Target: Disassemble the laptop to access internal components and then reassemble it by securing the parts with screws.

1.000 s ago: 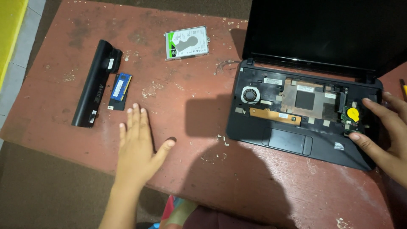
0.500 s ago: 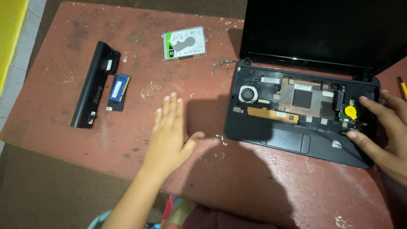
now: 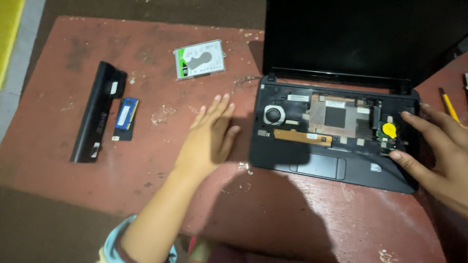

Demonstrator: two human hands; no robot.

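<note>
Black opened laptop [image 3: 336, 141] at 3 o'clock; right hand [image 3: 436, 148] spread, fingertips apparently touching its right edge. Left hand [image 3: 207, 136] flat, open, empty on red table [image 3: 146, 170].

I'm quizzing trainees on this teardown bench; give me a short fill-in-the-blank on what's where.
1. The yellow coin cell sits inside the opened ____.
2. The blue memory module lies beside the long black ____.
3. The left hand lies flat on the ____, palm down.
4. The right hand touches the laptop's ____ end.

Missing words: laptop; battery; table; right
</note>
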